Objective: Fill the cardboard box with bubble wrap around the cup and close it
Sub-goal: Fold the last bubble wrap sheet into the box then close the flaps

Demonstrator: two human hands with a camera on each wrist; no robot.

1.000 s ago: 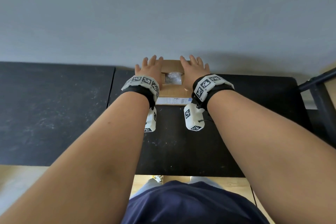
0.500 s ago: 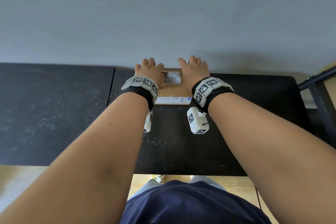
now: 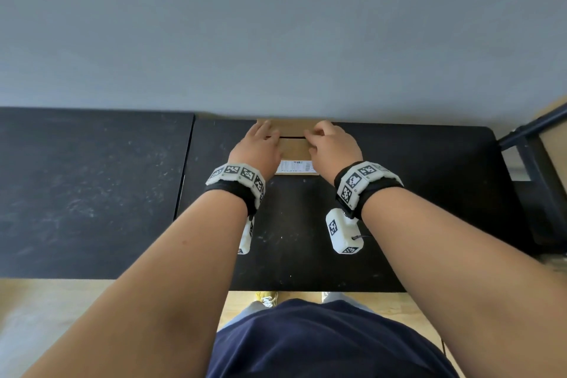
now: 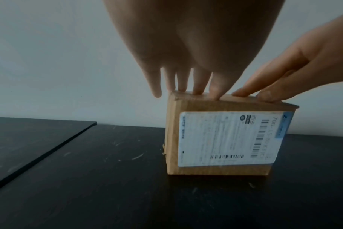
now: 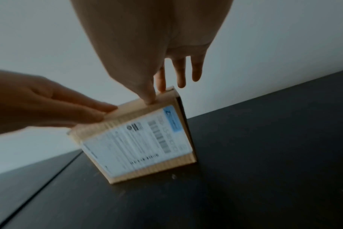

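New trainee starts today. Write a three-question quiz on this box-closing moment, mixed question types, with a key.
1. True or false: the top flaps of the cardboard box are folded down, with only a thin dark seam between them.
2. What touches the box top? A) left hand only B) right hand only C) both hands
3. Fill in: the white shipping label is on the box side facing the ____.

Key: 1 true; 2 C, straight fingers of both hands press on the flaps; 3 person.
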